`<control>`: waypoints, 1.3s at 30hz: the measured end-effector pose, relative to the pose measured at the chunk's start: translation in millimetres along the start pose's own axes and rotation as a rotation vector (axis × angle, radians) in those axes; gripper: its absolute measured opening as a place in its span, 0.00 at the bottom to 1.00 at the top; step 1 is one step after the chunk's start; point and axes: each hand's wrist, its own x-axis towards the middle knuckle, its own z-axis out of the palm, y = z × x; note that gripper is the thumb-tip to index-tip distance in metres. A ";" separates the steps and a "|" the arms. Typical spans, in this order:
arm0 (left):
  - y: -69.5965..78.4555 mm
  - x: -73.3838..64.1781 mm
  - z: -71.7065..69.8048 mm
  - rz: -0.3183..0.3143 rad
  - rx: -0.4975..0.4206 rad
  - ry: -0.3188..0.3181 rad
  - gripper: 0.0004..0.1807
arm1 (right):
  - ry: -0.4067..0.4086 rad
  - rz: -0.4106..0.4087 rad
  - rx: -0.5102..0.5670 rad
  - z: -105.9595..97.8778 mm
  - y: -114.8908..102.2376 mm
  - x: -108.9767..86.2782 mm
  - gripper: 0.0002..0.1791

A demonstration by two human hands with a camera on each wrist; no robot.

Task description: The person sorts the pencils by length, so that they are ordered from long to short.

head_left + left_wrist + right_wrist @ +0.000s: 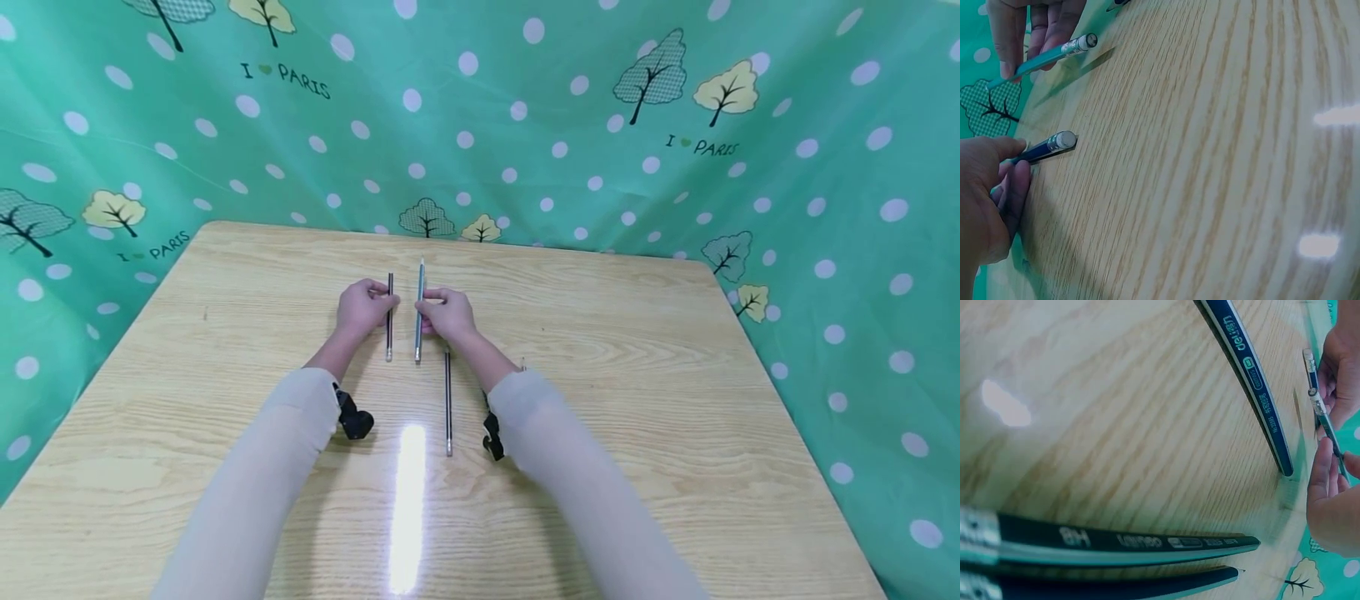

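We saw both arms stretched forward from the near edge of the table (637, 400), the wrists converging and the two hands facing each other near its far side. The left hand (363, 307) pinched a dark pencil (389, 340) between thumb and fingers; the right hand (450, 315) pinched a blue-green pencil (418, 337) in the same way. We found these two side by side with a narrow gap between them, nearly parallel, eraser ends toward the person. In the left wrist view, the blue-green pencil was raised off the wood, its shadow apart from it.

The dark pencil had a silvery ferrule and a white eraser; the blue-green one had a silvery ferrule too. A loose navy pencil (448, 408) lay on the table between the forearms, small print along its side. The right wrist view showed us two more lying next to each other: a black-and-pale pencil (1129, 544) marked HB, and a dark blue pencil (1104, 587) cut by the lower edge.

We counted five pencils, two held and three lying, though the right forearm hid most of the last pair from the head view, so that total was our best reading.
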 end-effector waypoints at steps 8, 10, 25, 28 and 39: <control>-2.7 1.2 0.9 0.003 0.003 -0.003 0.20 | 0.013 0.015 -0.007 3.3 0.8 1.0 0.18; -1.8 1.0 0.6 0.005 0.004 -0.001 0.20 | 0.013 0.018 -0.010 4.3 -0.5 0.5 0.18; -2.0 3.0 0.4 0.023 0.009 0.006 0.20 | 0.016 0.055 -0.070 11.3 -9.2 2.6 0.17; -2.0 3.7 1.0 0.025 0.011 0.005 0.20 | 0.006 0.048 -0.101 13.2 -8.7 4.7 0.17; 0.2 0.8 -0.4 0.005 0.002 -0.010 0.21 | 0.008 0.052 -0.217 21.8 -2.2 13.5 0.17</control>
